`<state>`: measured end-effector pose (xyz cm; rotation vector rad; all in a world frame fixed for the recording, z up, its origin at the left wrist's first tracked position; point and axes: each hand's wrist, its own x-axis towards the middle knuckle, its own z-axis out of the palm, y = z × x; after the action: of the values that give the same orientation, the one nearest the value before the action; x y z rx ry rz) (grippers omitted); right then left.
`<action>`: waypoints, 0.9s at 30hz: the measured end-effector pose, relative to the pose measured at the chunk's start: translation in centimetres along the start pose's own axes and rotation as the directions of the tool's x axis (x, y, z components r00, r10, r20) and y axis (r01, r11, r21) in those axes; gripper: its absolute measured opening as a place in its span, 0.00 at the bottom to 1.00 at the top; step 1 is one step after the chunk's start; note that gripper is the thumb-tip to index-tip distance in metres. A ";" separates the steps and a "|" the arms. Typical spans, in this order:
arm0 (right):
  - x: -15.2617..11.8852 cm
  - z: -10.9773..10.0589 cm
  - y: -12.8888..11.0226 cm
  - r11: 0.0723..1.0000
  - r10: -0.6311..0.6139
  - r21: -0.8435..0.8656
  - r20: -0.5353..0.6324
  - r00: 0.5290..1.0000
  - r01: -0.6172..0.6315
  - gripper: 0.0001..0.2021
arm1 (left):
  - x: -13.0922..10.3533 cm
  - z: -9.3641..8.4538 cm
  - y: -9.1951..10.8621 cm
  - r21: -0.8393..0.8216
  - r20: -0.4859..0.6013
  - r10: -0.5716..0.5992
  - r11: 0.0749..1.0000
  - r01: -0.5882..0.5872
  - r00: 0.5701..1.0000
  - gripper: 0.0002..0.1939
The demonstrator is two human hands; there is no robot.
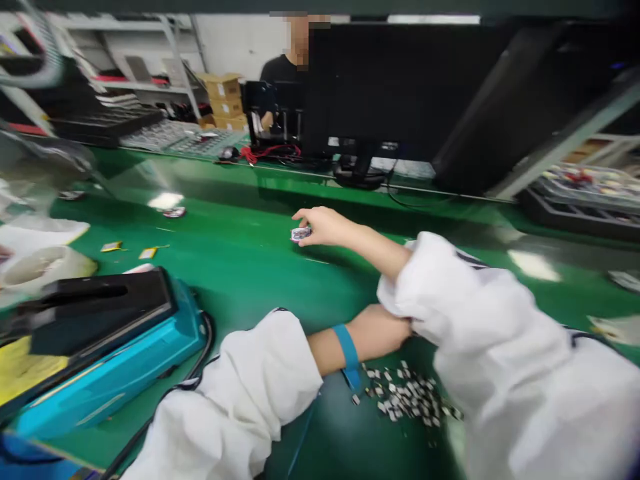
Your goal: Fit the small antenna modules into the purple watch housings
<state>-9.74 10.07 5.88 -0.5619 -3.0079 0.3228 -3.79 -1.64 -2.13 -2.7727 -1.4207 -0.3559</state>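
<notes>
My right hand (327, 227) is stretched forward over the green bench mat (240, 293), thumb and fingers closed on a small oval part with a pale rim (301, 234). Its exact kind is blurred. Below it, my left hand (380, 331), with a blue band (347, 347) round the wrist, is bent in against the cuff of my right white sleeve (420, 273). Those fingertips are hidden behind the sleeve, and what they hold cannot be seen. A heap of small silvery components (410, 397) lies on the mat just below my left hand.
To the left stands a blue device with a black top (110, 360), its black cable alongside. Two small yellow-edged pieces (149, 253), a roll of tape (47, 267) and another oval part (174, 212) lie beyond. A monitor (380, 93) and a person (283, 70) are behind.
</notes>
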 end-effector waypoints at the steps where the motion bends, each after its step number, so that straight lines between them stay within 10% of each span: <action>1: -2.7 -0.8 1.2 1.000 0.021 0.001 0.004 1.000 -0.021 0.26 | 0.4 0.3 0.2 -0.030 -0.004 0.018 0.999 -0.018 1.000 0.13; 9: -20.8 0.8 7.5 0.955 0.288 -0.048 -0.065 0.955 -0.291 0.16 | 0.5 0.1 0.2 -0.156 -0.088 0.006 0.988 -0.020 0.996 0.11; 27: -26.9 6.9 4.1 0.982 0.160 0.155 -0.410 0.898 -0.105 0.18 | 0.8 -0.5 0.3 -0.126 -0.167 0.033 0.991 -0.055 0.985 0.10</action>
<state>16.01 2.74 -2.45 -0.7217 -2.5189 0.3486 -3.20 -1.28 -1.41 -2.7911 -1.3424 -0.6828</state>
